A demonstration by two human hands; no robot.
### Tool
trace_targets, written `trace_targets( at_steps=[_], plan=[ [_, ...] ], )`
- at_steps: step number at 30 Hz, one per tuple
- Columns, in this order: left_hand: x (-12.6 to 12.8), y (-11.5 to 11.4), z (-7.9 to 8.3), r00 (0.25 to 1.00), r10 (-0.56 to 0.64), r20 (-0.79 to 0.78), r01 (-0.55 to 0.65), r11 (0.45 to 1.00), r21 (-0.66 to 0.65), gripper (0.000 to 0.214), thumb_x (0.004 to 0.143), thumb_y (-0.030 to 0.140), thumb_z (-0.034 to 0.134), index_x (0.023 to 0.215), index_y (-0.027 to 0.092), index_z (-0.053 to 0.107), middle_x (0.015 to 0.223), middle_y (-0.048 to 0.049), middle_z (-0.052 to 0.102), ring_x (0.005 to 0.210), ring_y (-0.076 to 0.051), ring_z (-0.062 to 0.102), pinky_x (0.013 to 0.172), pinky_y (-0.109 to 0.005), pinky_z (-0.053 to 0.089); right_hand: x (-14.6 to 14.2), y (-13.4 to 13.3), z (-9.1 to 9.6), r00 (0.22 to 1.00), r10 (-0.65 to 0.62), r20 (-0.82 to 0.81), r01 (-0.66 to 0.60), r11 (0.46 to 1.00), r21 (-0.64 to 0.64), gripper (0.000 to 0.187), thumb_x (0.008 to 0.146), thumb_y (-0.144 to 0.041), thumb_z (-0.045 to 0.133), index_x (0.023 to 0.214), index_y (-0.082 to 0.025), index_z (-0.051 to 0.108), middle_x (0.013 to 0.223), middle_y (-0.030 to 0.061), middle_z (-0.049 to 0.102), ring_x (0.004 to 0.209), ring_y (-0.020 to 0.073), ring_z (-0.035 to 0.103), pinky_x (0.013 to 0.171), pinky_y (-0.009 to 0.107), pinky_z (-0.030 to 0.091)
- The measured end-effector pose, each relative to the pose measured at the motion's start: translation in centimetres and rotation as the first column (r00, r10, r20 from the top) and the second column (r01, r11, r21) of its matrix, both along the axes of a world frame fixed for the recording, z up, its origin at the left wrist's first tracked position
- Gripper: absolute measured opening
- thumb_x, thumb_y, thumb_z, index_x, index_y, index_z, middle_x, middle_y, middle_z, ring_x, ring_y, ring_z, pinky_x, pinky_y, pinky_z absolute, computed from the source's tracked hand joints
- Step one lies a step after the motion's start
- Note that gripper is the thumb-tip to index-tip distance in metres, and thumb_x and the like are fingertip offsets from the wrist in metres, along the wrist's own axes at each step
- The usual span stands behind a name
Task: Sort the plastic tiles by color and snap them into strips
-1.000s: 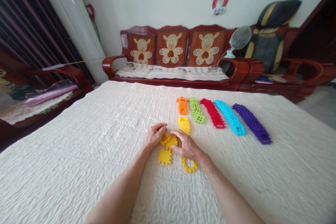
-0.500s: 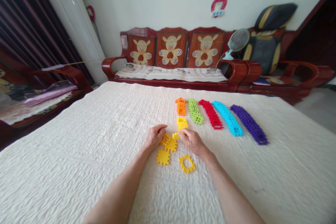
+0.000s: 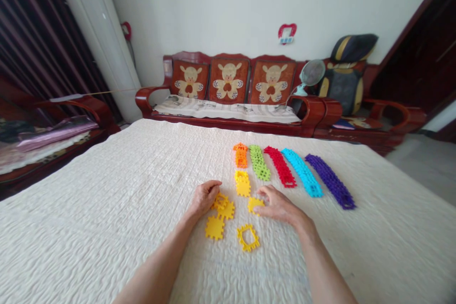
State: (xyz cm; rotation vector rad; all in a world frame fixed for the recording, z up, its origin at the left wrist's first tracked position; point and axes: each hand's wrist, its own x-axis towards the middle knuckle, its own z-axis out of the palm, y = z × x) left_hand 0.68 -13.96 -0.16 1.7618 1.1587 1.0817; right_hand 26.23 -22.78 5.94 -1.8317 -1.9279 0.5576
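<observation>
My left hand [image 3: 204,197] rests curled on the cream quilt [image 3: 107,209], its fingers against two joined yellow plastic tiles [image 3: 223,205]. My right hand [image 3: 277,204] pinches a single yellow tile [image 3: 255,204] flat on the quilt. A solid yellow tile [image 3: 214,228] and an open yellow frame tile [image 3: 248,237] lie loose just in front of my hands. A short yellow strip [image 3: 242,183] lies beyond them, in line with an orange strip [image 3: 241,155].
Rows of linked tiles lie side by side farther out: green [image 3: 259,163], red [image 3: 280,166], cyan [image 3: 302,172], purple [image 3: 330,180]. A red wooden sofa [image 3: 228,90] with bear cushions stands past the quilt's far edge, a small fan [image 3: 309,76] at its right arm.
My right hand drew one yellow tile away from the cluster to the right. My left hand stayed on the joined tiles. The camera tilted up slightly.
</observation>
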Motion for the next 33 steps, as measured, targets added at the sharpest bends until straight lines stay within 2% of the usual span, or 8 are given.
trace_targets(
  at_steps=[3, 7, 11, 15, 18, 23, 28, 33],
  plan=[
    [0.0, 0.0, 0.0, 1.0, 0.011, 0.003, -0.011, 1.0, -0.014, 0.029, 0.078, 0.033, 0.053, 0.093, 0.017, 0.073, 0.059, 0.0011, 0.06, 0.052, -0.011, 0.049, 0.052, -0.023, 0.037, -0.9, -0.4, -0.3, 0.996, 0.068, 0.06, -0.068, 0.998, -0.004, 0.039, 0.055, -0.017, 0.07, 0.092, -0.021, 0.057, 0.099, 0.0058, 0.058, 0.093, 0.0215, 0.057, 0.084, 0.034, 0.045],
    [0.1, 0.1, -0.4, 1.0, 0.007, 0.006, -0.007, 1.0, -0.015, 0.031, 0.079, 0.033, 0.052, 0.094, 0.017, 0.072, 0.059, 0.0009, 0.06, 0.053, -0.011, 0.048, 0.051, -0.023, 0.036, -1.6, -0.8, -0.5, 0.99, 0.083, 0.112, -0.087, 0.996, 0.027, 0.037, 0.056, -0.008, 0.061, 0.089, -0.022, 0.055, 0.096, 0.005, 0.058, 0.094, 0.022, 0.056, 0.086, 0.035, 0.045],
    [0.1, 0.2, -0.5, 1.0, 0.007, 0.013, -0.007, 1.0, -0.01, 0.03, 0.077, 0.033, 0.053, 0.093, 0.017, 0.073, 0.059, 0.0009, 0.06, 0.053, -0.012, 0.048, 0.051, -0.023, 0.035, -1.4, -0.5, 0.1, 0.992, 0.112, 0.056, -0.113, 0.993, 0.018, 0.035, 0.06, -0.011, 0.062, 0.093, -0.021, 0.055, 0.099, 0.0058, 0.057, 0.096, 0.0218, 0.056, 0.087, 0.036, 0.045],
    [0.1, 0.2, -0.5, 1.0, 0.001, 0.009, -0.001, 1.0, -0.017, 0.03, 0.077, 0.034, 0.053, 0.093, 0.017, 0.073, 0.058, 0.0014, 0.059, 0.052, -0.011, 0.047, 0.051, -0.023, 0.035, -2.1, 0.4, 0.2, 0.996, 0.086, 0.019, -0.088, 0.979, 0.183, 0.039, 0.065, -0.013, 0.062, 0.102, -0.022, 0.055, 0.109, 0.0067, 0.055, 0.107, 0.0222, 0.053, 0.095, 0.037, 0.043],
    [0.0, 0.2, -0.4, 1.0, 0.002, 0.007, -0.002, 1.0, -0.016, 0.03, 0.077, 0.034, 0.053, 0.093, 0.017, 0.073, 0.059, 0.0014, 0.059, 0.053, -0.012, 0.048, 0.052, -0.023, 0.036, -2.9, 0.9, -0.3, 0.995, 0.086, 0.039, -0.094, 0.955, 0.28, 0.039, 0.066, -0.011, 0.063, 0.103, -0.022, 0.056, 0.109, 0.0066, 0.055, 0.108, 0.0227, 0.053, 0.096, 0.038, 0.043],
    [0.0, 0.0, -0.2, 1.0, 0.008, 0.002, -0.008, 1.0, -0.026, 0.03, 0.077, 0.033, 0.053, 0.093, 0.017, 0.073, 0.058, 0.0016, 0.059, 0.052, -0.011, 0.047, 0.052, -0.023, 0.035, -3.3, 1.6, -1.9, 0.995, 0.089, 0.039, -0.096, 0.925, 0.367, 0.042, 0.066, -0.009, 0.064, 0.105, -0.022, 0.055, 0.11, 0.0068, 0.056, 0.108, 0.0237, 0.053, 0.097, 0.041, 0.044],
    [0.1, 0.0, -0.1, 1.0, 0.017, 0.015, -0.017, 0.999, -0.036, 0.03, 0.076, 0.033, 0.054, 0.092, 0.016, 0.073, 0.057, 0.0015, 0.058, 0.05, -0.011, 0.046, 0.051, -0.023, 0.034, -3.1, 2.0, -2.7, 0.996, 0.084, 0.008, -0.08, 0.908, 0.41, 0.045, 0.065, -0.008, 0.064, 0.107, -0.022, 0.054, 0.112, 0.008, 0.055, 0.11, 0.0241, 0.052, 0.098, 0.042, 0.044],
    [0.2, 0.0, -0.1, 0.998, 0.028, 0.051, -0.025, 0.999, -0.046, 0.028, 0.074, 0.033, 0.057, 0.09, 0.017, 0.073, 0.057, 0.0013, 0.059, 0.05, -0.011, 0.047, 0.051, -0.023, 0.035, -3.0, 2.0, -2.7, 0.997, 0.082, 0.003, -0.076, 0.915, 0.397, 0.038, 0.067, -0.01, 0.064, 0.102, -0.022, 0.056, 0.107, 0.0074, 0.056, 0.106, 0.0241, 0.054, 0.094, 0.042, 0.046]
  ],
)
